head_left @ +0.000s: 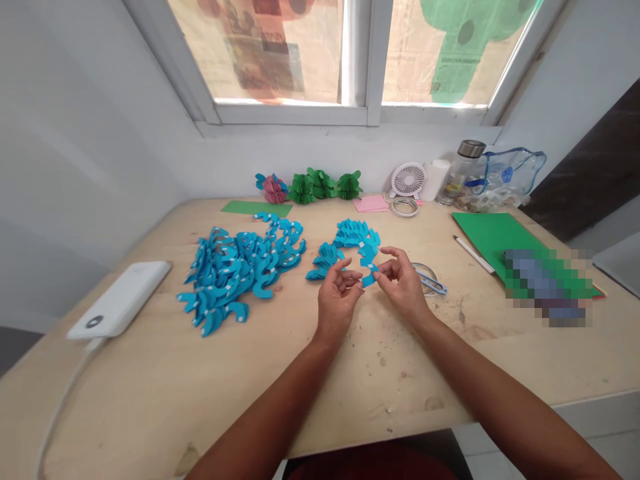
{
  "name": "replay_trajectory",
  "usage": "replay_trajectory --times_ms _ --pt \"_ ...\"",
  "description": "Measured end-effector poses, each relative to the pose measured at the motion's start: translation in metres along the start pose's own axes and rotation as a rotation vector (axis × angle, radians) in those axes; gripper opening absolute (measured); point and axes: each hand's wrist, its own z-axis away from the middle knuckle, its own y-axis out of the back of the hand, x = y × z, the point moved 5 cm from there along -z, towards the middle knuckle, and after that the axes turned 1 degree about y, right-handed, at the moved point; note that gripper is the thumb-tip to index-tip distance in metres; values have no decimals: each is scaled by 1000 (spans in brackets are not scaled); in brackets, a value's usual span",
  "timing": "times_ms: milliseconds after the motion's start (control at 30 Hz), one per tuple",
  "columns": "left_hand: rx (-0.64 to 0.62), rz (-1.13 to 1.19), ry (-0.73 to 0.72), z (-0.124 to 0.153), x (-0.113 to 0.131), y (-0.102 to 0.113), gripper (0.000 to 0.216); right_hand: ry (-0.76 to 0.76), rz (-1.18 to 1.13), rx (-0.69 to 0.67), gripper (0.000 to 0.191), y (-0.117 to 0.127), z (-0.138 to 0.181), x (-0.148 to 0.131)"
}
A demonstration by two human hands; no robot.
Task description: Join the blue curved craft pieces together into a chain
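Note:
Between my two hands is a small curved blue paper piece with a white patch near its upper end. My left hand pinches its lower left end, and my right hand pinches its right side. Just beyond my fingers lie a cluster of folded blue paper pieces and a smaller cluster of blue paper pieces. To the left spreads a large pile of curved blue paper pieces, many with small white patches.
A blue cutter and a tape roll lie by my right hand. Farther right are a white pen and a green sheet. A power bank sits left. Along the wall stand green paper shapes, a fan and a bottle.

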Motion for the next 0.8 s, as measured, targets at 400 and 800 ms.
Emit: replay_trajectory --times_ms 400,800 --pt "-54 -76 26 2 1 -5 5 -56 -63 -47 39 -1 -3 8" --pt "89 -140 -1 -4 10 8 15 -209 -268 -114 15 -5 -2 4"
